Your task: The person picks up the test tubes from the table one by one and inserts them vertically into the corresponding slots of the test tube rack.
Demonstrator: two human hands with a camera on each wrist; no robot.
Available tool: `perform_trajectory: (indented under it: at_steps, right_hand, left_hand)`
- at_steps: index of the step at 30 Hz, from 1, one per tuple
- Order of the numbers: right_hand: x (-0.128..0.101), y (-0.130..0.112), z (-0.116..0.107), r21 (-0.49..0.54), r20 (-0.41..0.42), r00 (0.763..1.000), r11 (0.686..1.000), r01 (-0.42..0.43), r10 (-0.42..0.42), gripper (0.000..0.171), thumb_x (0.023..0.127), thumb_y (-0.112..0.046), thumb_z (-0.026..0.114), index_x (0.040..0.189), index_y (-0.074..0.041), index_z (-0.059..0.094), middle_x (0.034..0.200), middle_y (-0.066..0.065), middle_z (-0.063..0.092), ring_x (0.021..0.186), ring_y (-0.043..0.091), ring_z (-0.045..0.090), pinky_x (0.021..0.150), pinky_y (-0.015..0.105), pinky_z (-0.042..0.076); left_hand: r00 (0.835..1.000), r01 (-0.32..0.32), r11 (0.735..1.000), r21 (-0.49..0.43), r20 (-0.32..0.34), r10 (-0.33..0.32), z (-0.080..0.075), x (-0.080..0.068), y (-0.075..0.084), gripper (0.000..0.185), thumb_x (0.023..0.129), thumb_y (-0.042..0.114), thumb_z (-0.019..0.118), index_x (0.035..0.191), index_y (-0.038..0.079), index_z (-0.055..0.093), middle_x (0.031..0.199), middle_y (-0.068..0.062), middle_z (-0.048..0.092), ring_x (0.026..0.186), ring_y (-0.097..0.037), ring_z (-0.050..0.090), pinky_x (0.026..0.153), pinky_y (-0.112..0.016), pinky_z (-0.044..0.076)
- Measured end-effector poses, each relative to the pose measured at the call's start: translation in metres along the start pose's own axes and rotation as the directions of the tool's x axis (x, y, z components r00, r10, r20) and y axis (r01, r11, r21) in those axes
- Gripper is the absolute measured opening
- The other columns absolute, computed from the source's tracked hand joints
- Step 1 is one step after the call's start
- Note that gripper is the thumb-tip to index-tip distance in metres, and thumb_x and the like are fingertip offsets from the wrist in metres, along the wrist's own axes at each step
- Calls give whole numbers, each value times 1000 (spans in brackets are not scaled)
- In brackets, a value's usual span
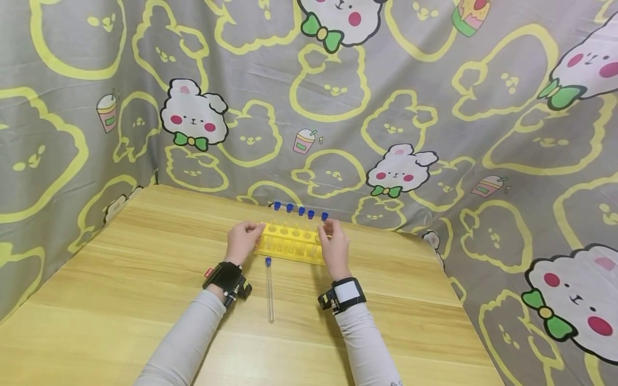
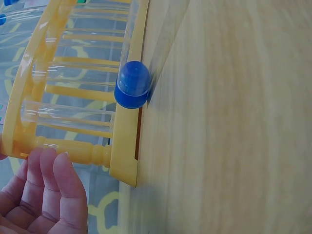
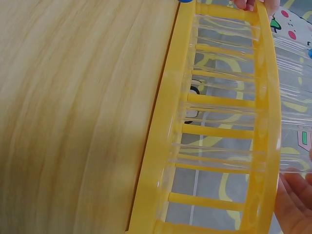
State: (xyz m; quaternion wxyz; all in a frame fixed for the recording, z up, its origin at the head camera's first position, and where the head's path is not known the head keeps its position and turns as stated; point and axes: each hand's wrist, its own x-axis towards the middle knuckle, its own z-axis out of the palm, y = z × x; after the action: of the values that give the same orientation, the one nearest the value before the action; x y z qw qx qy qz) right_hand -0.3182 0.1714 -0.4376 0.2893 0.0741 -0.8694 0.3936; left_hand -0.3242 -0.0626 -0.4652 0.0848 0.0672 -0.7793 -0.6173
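Head view first: you've got a yellow rack (image 1: 291,244) sitting on the wooden table (image 1: 145,279), a bit past the middle toward 12 o'clock, close to the cartoon-bunny cloth (image 1: 434,107) hung behind it. Five clear tubes with blue caps (image 1: 301,211) stand in its back row. Your left hand (image 1: 243,239) has its fingers curled onto the rack's 9 o'clock end, and your right hand (image 1: 334,247) does the same at the 3 o'clock end, so you're holding it from both sides. One loose tube (image 1: 269,289) lies flat on the table at about 6 o'clock from the rack, between your wrists, blue cap pointing at the rack. Both wrists wear black straps.

Left wrist view: your fingers (image 2: 48,185) sit at 7 o'clock in the shot, tips touching the rack's (image 2: 124,146) end post. They look bent around it rather than spread wide. The loose tube's blue cap (image 2: 132,84) sits right against the rack's bottom rail, on the table (image 2: 234,122). Clear tubes run through the rack behind it.

Right wrist view: the rack (image 3: 161,161) fills the frame, table (image 3: 73,117) off at 9 o'clock. Your right hand (image 3: 295,202) shows only as a sliver at 4 o'clock against the rack's top rail, so the grip's hard to judge from here. The left hand's fingertips (image 3: 246,4) peek in at 1 o'clock on the far end.
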Motion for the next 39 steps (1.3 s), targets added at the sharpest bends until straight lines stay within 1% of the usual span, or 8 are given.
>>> perform_trajectory:
  at_steps: [5,8,14,22,27,31,35,39]
  right_hand:
    - [1,1,1,0,11,1000,1000,-11,11,28,94,-16,63,114,3,59,99,18,70,93,31,70,76,40,60]
    - [0,1,1,1,13,1000,1000,-15,15,27,94,-16,64,114,2,60,99,18,70,93,31,70,76,40,60]
    - [-1,2,-1,21,20,999,999,-36,35,30,93,-15,64,117,2,60,99,18,70,94,31,70,79,39,60]
    - [-2,2,-9,21,40,998,998,-58,57,34,94,-19,64,121,1,59,102,16,71,97,30,70,83,39,59]
    - [-3,-1,-17,26,31,998,998,-59,58,33,95,-19,63,120,1,60,102,17,70,96,30,69,85,39,59]
    - [-5,-9,-24,13,8,1000,1000,-17,17,30,94,-18,63,118,1,60,101,17,70,95,29,68,84,38,59]
    - [-12,-21,-26,-6,0,997,997,76,-76,27,93,-16,65,112,2,63,98,17,71,90,28,70,78,35,60]
    - [-22,-33,-18,3,47,986,987,158,-158,25,91,-15,67,107,4,64,93,16,72,83,26,70,71,33,61]
  left_hand:
    - [1000,0,1000,-4,-2,0,0,1,-1,32,92,35,66,96,4,68,82,-11,68,65,-20,62,52,-23,54]
    - [1000,1,1000,-6,-4,-1,0,1,-1,32,91,36,66,96,4,68,82,-11,67,65,-20,63,52,-23,54]
    - [1000,-6,1000,-11,-1,6,1,0,-1,33,92,35,66,96,3,67,80,-10,67,69,-25,64,52,-23,54]
    - [1000,-8,1000,-8,0,8,1,0,0,32,92,35,65,96,4,67,79,-8,67,69,-25,65,54,-25,55]
    - [1000,-7,1000,-14,-1,7,0,0,-1,32,92,35,65,97,4,67,80,-9,67,68,-24,64,55,-27,56]
    - [1000,-1,1000,-15,4,1,0,1,-1,33,92,36,65,98,4,67,81,-8,67,69,-23,64,57,-30,57]
    - [1000,-1,1000,-14,5,1,0,1,-2,33,92,36,66,98,3,67,80,-8,67,67,-20,63,57,-29,57]
    - [1000,-5,1000,-21,-3,5,1,1,-2,32,91,35,66,96,3,68,79,-8,66,64,-16,61,55,-27,56]
